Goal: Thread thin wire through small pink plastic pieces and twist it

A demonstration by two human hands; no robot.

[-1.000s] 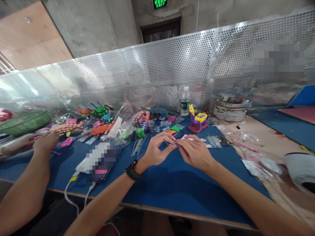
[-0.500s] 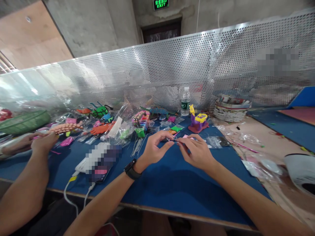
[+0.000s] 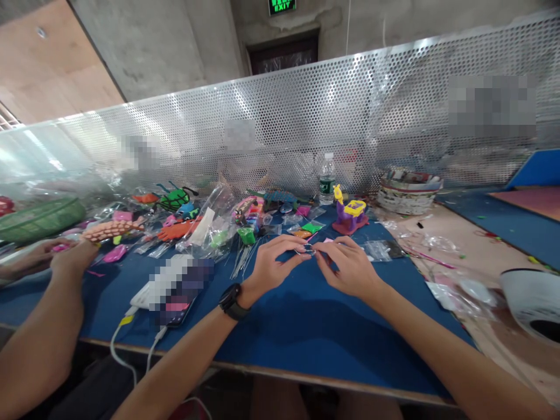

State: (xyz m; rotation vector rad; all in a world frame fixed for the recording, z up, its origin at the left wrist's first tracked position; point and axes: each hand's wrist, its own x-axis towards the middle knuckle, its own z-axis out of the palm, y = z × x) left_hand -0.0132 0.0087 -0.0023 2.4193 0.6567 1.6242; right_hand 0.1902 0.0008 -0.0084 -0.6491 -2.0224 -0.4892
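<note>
Between my two hands is a thin silvery wire (image 3: 307, 251), bent into a small loop. My left hand (image 3: 276, 259), with a dark watch (image 3: 234, 300) on its wrist, pinches the loop's left side between thumb and fingers. On the right side, the fingertips of my right hand (image 3: 345, 265) close on the same wire. Both hands hover over the blue table mat (image 3: 324, 338). Just beyond them lie a green packet (image 3: 313, 227) and an orange one. A bundle of loose thin wires (image 3: 241, 261) rests left of my left hand.
A purple and yellow clay animal (image 3: 350, 213) stands behind my right hand, near a water bottle (image 3: 326, 179). A phone and white power bank (image 3: 166, 286) with cables lie left. A co-worker's hands (image 3: 72, 254) work at far left. A paper basket (image 3: 409, 192) sits right.
The wire loop shows rounder and more openly between my fingertips. My hands stay close together in nearly the same place, and the whole view has shifted slightly.
</note>
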